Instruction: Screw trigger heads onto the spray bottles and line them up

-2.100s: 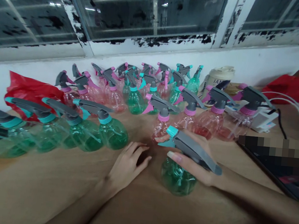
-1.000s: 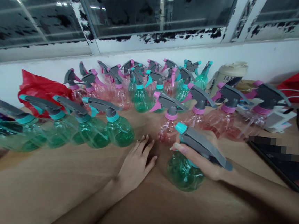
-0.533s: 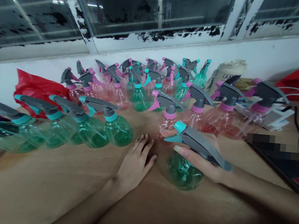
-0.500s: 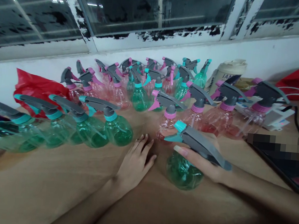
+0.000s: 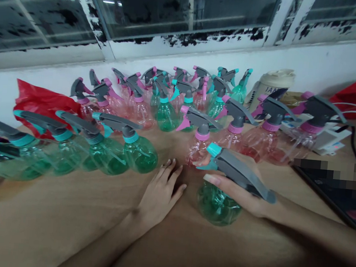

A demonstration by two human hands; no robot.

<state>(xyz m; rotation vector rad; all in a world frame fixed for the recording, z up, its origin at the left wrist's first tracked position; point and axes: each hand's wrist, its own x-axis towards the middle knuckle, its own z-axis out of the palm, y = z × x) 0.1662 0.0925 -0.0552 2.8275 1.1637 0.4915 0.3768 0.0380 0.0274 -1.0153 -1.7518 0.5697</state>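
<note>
My right hand is wrapped round the neck of a green spray bottle with a grey and turquoise trigger head. The thumb lies across the near side, and the other fingers are mostly hidden behind the bottle. To its left, my left hand rests flat on the wooden table, fingers spread and holding nothing. Just beyond those fingertips stands another green spray bottle, the last in a row running left. A pink spray bottle is close behind the held bottle, first in a row running right.
Several pink and green spray bottles crowd together near the wall. Red plastic bags lie at the left and far right. A beige cup stands behind the pink row. At right are a white box, cables and a dark flat-screened device.
Almost nothing differs. The view has shifted very slightly, while my right hand still grips the green spray bottle and my left hand stays flat on the table.
</note>
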